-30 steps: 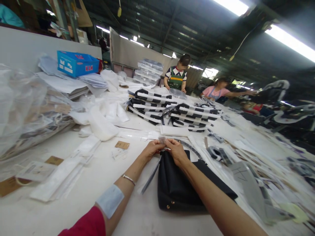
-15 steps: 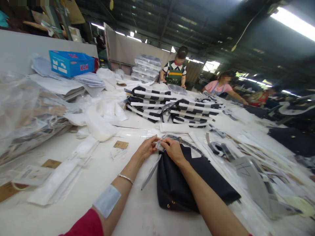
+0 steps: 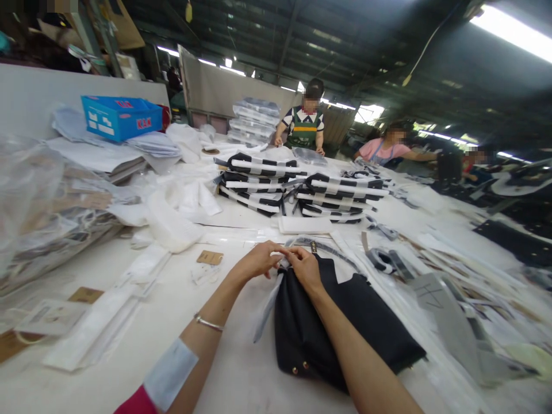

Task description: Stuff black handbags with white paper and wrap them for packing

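While pinching the plastic-wrapped grey strap (image 3: 266,307) at the top edge of the soft black fabric handbag (image 3: 379,328) lying flat on the white surface (image 3: 181,305), left hand (image 3: 259,261) and right hand (image 3: 307,267) fingertips pressed together, treat as light and limp, gripping the firmer top rim.

Over 1 second the left hand (image 3: 259,261) has curled its fingers further toward the right hand (image 3: 306,267), and the fingertips now meet closer together at the top edge of the black bag (image 3: 340,328). The bag has swung and spread wider across the counter (image 3: 241,379). The small clear piece pinched earlier is now hidden.
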The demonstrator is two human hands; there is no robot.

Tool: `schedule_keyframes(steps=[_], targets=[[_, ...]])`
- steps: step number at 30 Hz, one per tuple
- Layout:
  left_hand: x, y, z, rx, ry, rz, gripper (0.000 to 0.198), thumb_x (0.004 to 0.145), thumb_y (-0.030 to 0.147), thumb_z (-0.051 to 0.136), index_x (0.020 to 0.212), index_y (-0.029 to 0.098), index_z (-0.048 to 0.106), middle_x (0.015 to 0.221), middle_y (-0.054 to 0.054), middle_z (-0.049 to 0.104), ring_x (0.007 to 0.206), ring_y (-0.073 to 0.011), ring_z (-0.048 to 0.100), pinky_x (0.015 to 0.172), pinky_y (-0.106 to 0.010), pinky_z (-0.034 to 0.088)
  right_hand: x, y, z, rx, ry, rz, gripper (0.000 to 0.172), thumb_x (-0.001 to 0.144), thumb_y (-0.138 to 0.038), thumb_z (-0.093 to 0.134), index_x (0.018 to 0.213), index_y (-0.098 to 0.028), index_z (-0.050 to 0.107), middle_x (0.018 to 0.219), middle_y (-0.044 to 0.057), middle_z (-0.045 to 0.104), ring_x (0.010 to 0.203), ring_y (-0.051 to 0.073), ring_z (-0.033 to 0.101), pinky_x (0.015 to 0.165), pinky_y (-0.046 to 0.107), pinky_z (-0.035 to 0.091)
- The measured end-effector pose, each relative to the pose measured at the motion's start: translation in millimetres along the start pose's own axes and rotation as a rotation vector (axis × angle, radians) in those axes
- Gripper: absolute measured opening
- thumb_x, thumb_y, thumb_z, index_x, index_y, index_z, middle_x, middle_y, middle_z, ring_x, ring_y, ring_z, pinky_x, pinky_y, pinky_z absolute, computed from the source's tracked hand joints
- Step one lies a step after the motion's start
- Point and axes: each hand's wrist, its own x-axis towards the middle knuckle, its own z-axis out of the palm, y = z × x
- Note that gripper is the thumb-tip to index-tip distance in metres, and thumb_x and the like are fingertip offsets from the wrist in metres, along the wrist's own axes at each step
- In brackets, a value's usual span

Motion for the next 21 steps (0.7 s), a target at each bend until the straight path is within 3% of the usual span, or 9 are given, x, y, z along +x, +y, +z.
schedule_keyframes(steps=[5,7,9,12,16,21], targets=[[7,-11,11.9,-0.030,0.156,-0.064,0.055,0.064,0.020,0.067,0.119,0.020,0.061,0.127,-0.014,0.059,0.057,-0.0145,0.064,0.040,-0.024,0.047,-4,-3,2,0.086,0.043,-0.012,0.024,0.077,-0.043,0.061,0.080,-0.021,0.070,0.072,0.000,0.070,0.065,0.018,0.060,0.066,0.028,0.045],[9,-15,12.0,-0.038,0.166,-0.084,0.048,0.063,0.023,0.070,0.111,0.016,0.064,0.115,-0.014,0.065,0.056,-0.0149,0.063,0.042,-0.025,0.048,-6,-4,2,0.126,0.045,-0.053,0.024,0.078,-0.044,0.061,0.080,-0.021,0.069,0.075,0.000,0.070,0.068,0.018,0.060,0.068,0.028,0.045],[10,-17,9.2,-0.044,0.139,-0.092,0.031,0.063,0.028,0.072,0.091,0.014,0.067,0.088,-0.009,0.069,0.057,-0.0165,0.063,0.044,-0.025,0.048,-7,-4,3,0.152,0.044,-0.079,0.025,0.079,-0.044,0.061,0.080,-0.021,0.069,0.076,0.001,0.070,0.070,0.018,0.061,0.069,0.028,0.045],[8,-17,4.5,-0.053,0.098,-0.071,0.025,0.064,0.038,0.073,0.072,0.015,0.066,0.064,-0.003,0.063,0.059,-0.0166,0.061,0.050,-0.024,0.047,-8,-2,4,0.179,0.049,-0.106,0.024,0.080,-0.043,0.062,0.081,-0.020,0.069,0.080,0.002,0.070,0.075,0.019,0.061,0.071,0.028,0.046],[6,-15,4.9,-0.057,0.087,-0.046,0.031,0.069,0.047,0.065,0.072,0.016,0.065,0.064,-0.002,0.062,0.062,-0.0161,0.061,0.055,-0.025,0.049,-7,2,6,0.205,0.076,-0.143,0.024,0.081,-0.042,0.062,0.083,-0.019,0.068,0.084,0.004,0.069,0.078,0.019,0.061,0.072,0.028,0.047],[9,-14,-3.0,0.039,0.196,-0.020,0.020,0.067,0.038,0.064,0.067,0.018,0.062,0.064,0.001,0.060,0.060,-0.0138,0.056,0.058,-0.025,0.047,-6,5,6,0.310,0.021,-0.086,0.031,0.082,-0.049,0.061,0.085,-0.018,0.066,0.080,0.003,0.066,0.072,0.017,0.059,0.065,0.028,0.049]])
